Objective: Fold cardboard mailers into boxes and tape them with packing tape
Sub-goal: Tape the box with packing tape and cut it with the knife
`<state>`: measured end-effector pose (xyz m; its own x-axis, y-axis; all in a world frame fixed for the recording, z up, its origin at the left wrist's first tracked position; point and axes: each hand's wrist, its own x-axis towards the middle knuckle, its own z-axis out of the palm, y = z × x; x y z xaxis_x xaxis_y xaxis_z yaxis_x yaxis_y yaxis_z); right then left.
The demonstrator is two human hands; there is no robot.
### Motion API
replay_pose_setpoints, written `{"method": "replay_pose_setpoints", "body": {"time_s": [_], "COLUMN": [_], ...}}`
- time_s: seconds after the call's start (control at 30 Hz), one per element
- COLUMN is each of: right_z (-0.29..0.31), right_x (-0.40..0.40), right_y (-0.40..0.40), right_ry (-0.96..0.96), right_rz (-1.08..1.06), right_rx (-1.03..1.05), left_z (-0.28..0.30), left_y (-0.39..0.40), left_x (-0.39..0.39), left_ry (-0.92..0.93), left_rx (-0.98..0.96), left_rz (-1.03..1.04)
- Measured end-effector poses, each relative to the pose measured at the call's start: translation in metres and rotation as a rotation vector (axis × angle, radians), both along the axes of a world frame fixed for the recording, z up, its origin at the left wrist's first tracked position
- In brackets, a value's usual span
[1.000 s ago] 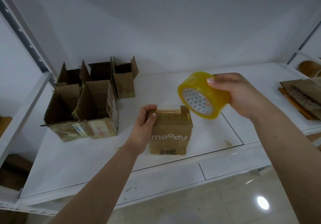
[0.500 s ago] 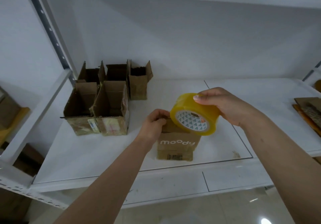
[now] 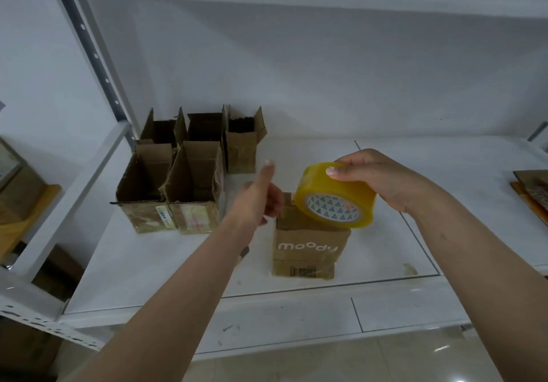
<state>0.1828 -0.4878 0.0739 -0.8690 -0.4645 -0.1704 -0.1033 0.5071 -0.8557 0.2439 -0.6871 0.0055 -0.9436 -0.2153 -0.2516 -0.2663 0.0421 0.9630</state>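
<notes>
A small brown cardboard box [image 3: 308, 248] printed "moody" stands on the white shelf [image 3: 148, 263], top flaps folded down. My right hand [image 3: 385, 183] grips a yellow packing tape roll [image 3: 335, 200] from above, and the roll's lower edge rests on the box top. My left hand [image 3: 261, 197] hovers at the box's upper left corner with one finger pointing up and the others curled. No tape strip shows between that hand and the roll.
Three open-topped cardboard boxes [image 3: 178, 191] cluster at the shelf's back left. Flat cardboard pieces [image 3: 530, 194] lie at the right edge. A perforated upright post [image 3: 98, 64] borders the left, with a neighbouring shelf holding cardboard [image 3: 17, 191] beyond it.
My right hand brought the tape roll down from mid-air onto the box top. My left hand left the box's side, touched the top, then lifted away to the left.
</notes>
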Motion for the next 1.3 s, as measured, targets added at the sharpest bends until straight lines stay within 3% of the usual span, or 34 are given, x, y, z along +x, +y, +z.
{"method": "replay_pose_setpoints", "body": {"time_s": [0.1,0.3,0.7,0.93,1.13,1.3], "right_z": [0.004,0.009,0.010,0.010,0.008,0.008], "right_x": [0.001,0.005,0.004,-0.002,-0.005,-0.013], "right_y": [-0.002,-0.005,-0.005,0.000,0.010,-0.001], "right_ry": [0.024,0.041,0.006,-0.027,-0.011,0.055], "right_rz": [0.048,0.096,0.140,0.237,0.263,0.177], "right_rx": [0.039,0.078,0.054,0.040,-0.019,0.020], "left_z": [0.015,0.025,0.032,0.037,0.039,0.032], "left_y": [0.010,0.008,0.005,0.008,0.001,-0.009], "left_x": [0.001,-0.001,0.003,0.002,0.000,-0.006], "left_ry": [-0.079,-0.027,0.054,0.195,0.203,0.374], "left_rx": [-0.108,-0.164,-0.040,-0.001,0.196,0.171], "left_rz": [-0.207,-0.215,-0.280,-0.340,-0.231,-0.119]}}
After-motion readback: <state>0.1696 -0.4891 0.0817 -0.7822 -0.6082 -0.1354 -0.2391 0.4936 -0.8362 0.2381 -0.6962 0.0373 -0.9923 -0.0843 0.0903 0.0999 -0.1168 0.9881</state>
